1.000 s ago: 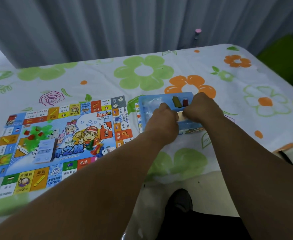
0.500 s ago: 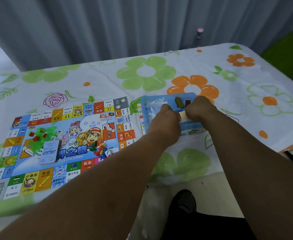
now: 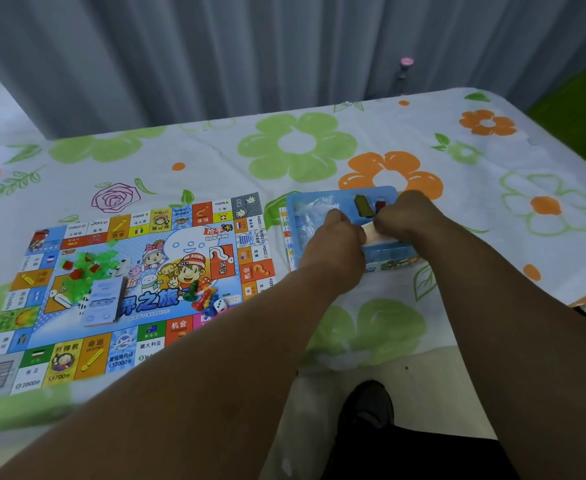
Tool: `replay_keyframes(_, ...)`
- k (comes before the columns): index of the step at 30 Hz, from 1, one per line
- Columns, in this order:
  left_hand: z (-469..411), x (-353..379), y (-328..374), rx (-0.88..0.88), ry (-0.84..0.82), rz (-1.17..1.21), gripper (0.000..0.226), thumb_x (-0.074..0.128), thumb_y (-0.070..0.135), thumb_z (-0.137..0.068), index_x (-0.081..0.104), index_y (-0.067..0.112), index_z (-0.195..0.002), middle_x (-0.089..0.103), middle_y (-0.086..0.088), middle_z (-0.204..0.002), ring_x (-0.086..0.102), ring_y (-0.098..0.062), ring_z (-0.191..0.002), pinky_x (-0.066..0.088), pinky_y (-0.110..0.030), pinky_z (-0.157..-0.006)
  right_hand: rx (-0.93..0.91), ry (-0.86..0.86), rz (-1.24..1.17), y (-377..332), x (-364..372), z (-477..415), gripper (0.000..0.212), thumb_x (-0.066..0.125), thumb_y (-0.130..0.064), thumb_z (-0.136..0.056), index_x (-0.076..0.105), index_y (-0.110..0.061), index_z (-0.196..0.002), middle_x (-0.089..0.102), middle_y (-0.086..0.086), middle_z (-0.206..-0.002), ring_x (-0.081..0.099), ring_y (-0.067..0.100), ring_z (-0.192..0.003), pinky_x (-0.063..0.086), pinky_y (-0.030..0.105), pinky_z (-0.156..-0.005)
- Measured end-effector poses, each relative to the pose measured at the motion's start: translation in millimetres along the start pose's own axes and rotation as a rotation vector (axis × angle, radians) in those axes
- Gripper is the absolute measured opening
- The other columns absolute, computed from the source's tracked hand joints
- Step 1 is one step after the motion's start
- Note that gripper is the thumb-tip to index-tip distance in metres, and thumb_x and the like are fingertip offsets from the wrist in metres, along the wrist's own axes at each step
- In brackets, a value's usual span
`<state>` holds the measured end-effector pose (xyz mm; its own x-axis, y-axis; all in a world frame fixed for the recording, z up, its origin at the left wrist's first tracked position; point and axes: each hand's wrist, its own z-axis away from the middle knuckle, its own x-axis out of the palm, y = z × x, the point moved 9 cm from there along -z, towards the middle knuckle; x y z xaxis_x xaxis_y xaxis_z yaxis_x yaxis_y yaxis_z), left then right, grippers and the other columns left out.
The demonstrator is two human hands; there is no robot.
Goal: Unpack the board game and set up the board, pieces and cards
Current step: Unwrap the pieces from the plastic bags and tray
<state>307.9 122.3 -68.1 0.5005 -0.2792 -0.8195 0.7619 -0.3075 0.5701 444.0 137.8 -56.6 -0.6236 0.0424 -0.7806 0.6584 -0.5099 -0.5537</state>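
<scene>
Right of centre, above the shallow blue plastic tray [image 3: 340,195], left hand [image 3: 336,245] and right hand [image 3: 411,216] both pinch a small pale pack [image 3: 370,232], seemingly cards, in clenched fingers. A sharp tug could burst it, scattering cards across the flowered surface [image 3: 215,161] or over its near edge

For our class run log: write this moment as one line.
left hand, right hand: gripping pale pack over blue tray | board: unfolded, pieces on it

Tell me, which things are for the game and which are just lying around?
For the game: board, blue tray, pale pack gripped by left hand and right hand, pawns, die, little houses.
Just lying about: flowered tablecloth, grey curtain, dark shoe.
</scene>
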Motion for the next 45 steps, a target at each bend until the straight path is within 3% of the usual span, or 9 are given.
replay_keyframes(2,1,0,0,-0.005,0.002,0.003,0.027,0.062,0.009,-0.094,0.069,0.012,-0.12,0.042,-0.009,-0.132,0.057,-0.03,-0.11,0.047,-0.038,-0.095,0.015,0.0,-0.019,4,0,-2,0.024,0.059,-0.019,-0.096,0.047,-0.008,-0.078,0.05,0.01,-0.084,0.052,0.026,-0.079,0.036,0.029,-0.057)
replay_keyframes(6,3,-2,3,-0.006,0.009,0.002,0.028,0.061,0.008,-0.095,0.068,0.013,-0.121,0.042,-0.008,-0.133,0.057,-0.029,-0.109,0.046,-0.034,-0.093,-0.03,0.02,0.079,-5,2,3,0.02,0.058,-0.027,-0.097,0.049,-0.009,-0.097,0.053,0.011,-0.092,0.057,0.031,-0.09,0.048,0.037,-0.076)
replay_keyframes(10,3,-3,1,-0.019,0.008,0.014,0.029,0.062,0.008,-0.095,0.068,0.014,-0.123,0.041,-0.007,-0.134,0.056,-0.027,-0.11,0.044,-0.033,-0.093,-0.048,-0.012,0.151,-11,6,3,0.019,0.059,-0.026,-0.094,0.053,-0.009,-0.101,0.057,0.013,-0.098,0.061,0.034,-0.097,0.053,0.042,-0.088)
replay_keyframes(17,2,-1,-1,-0.028,0.005,0.038,0.028,0.062,0.009,-0.095,0.068,0.015,-0.122,0.04,-0.006,-0.135,0.056,-0.027,-0.113,0.044,-0.033,-0.095,-0.025,-0.033,0.089,-7,10,-1,0.02,0.063,-0.021,-0.092,0.054,-0.004,-0.097,0.054,0.015,-0.096,0.059,0.033,-0.094,0.043,0.036,-0.074)
replay_keyframes(28,3,-1,-2,-0.013,0.002,0.054,0.029,0.061,0.008,-0.094,0.069,0.014,-0.122,0.041,-0.007,-0.136,0.057,-0.029,-0.114,0.043,-0.033,-0.096,0.01,-0.068,0.012,1,18,-8,0.025,0.065,-0.018,-0.086,0.06,0.0,-0.104,0.057,0.014,-0.097,0.062,0.033,-0.096,0.045,0.037,-0.073)
replay_keyframes(32,2,0,-2,-0.017,-0.001,0.047,0.029,0.06,0.008,-0.095,0.069,0.013,-0.122,0.041,-0.007,-0.135,0.057,-0.028,-0.112,0.045,-0.034,-0.095,0.021,-0.095,0.1,2,22,-10,0.041,0.065,-0.029,-0.084,0.063,-0.003,-0.116,0.061,0.018,-0.117,0.063,0.032,-0.099,0.043,0.035,-0.068)
replay_keyframes(37,2,-1,-4,-0.037,0.008,0.047,0.028,0.061,0.009,-0.095,0.067,0.011,-0.123,0.041,-0.007,-0.133,0.058,-0.027,-0.11,0.046,-0.034,-0.092,-0.029,-0.081,0.238,-5,21,-10,0.03,0.062,-0.033,-0.079,0.064,-0.009,-0.096,0.063,0.015,-0.103,0.062,0.032,-0.088,0.047,0.036,-0.069)
replay_keyframes(42,2,-1,-3,-0.022,0.006,0.057,0.028,0.061,0.009,-0.095,0.068,0.011,-0.122,0.041,-0.007,-0.134,0.057,-0.028,-0.111,0.045,-0.035,-0.093,-0.025,-0.069,0.192,-8,19,-11,0.024,0.064,-0.024,-0.082,0.065,-0.01,-0.101,0.064,0.012,-0.099,0.063,0.03,-0.088,0.048,0.034,-0.072)
replay_keyframes(45,2,0,-3,-0.021,0.011,0.066,0.028,0.061,0.009,-0.095,0.069,0.013,-0.122,0.042,-0.007,-0.135,0.057,-0.029,-0.112,0.045,-0.035,-0.094,-0.021,-0.062,0.138,-7,17,-12,0.013,0.064,-0.021,-0.085,0.058,-0.009,-0.082,0.059,0.01,-0.087,0.06,0.029,-0.082,0.043,0.033,-0.067)
